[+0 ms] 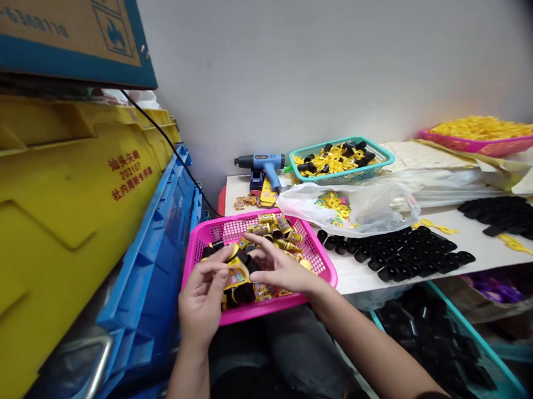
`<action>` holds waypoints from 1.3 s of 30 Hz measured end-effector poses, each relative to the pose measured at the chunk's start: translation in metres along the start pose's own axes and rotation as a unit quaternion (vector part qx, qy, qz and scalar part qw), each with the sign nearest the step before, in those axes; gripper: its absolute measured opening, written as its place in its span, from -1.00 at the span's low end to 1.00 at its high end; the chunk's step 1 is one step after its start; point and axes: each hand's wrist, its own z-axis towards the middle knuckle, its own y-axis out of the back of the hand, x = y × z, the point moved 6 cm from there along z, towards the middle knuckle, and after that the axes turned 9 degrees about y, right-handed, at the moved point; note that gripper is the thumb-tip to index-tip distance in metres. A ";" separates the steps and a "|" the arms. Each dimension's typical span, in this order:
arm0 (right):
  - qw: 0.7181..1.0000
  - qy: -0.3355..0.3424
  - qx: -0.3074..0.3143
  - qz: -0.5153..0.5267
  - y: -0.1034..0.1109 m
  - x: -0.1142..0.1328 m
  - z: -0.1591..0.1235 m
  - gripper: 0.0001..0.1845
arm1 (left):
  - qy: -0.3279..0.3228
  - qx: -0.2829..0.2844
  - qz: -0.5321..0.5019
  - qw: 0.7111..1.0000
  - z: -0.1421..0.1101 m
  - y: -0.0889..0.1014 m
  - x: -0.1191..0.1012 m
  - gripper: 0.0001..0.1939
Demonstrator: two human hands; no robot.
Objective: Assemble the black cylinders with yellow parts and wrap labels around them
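My left hand (203, 295) pinches a small yellow-and-black labelled bottle (238, 271) between thumb and fingers. My right hand (282, 268) is at the other side of it, its thumb and fingers closed about the black end, with the index finger stretched over the top. Both hands are above a pink mesh basket (330, 273) full of similar small bottles (282, 223) with printed yellow wraps. The fingers partly cover the held bottle, so its exact shape is hard to make out.
Rows of black parts (407, 254) lie on the white table. Behind stand a blue heat gun (262, 162), a teal basket (343, 174) and a plastic bag (369, 203). Yellow pieces (484, 127) fill a far basket. Yellow (61, 210) and blue crates (149, 277) wall off the left.
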 end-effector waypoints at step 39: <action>0.946 0.046 -0.180 -0.267 0.033 0.025 -0.045 -0.55 | 0.186 -0.082 -0.007 0.979 -0.002 -0.010 0.052 -0.69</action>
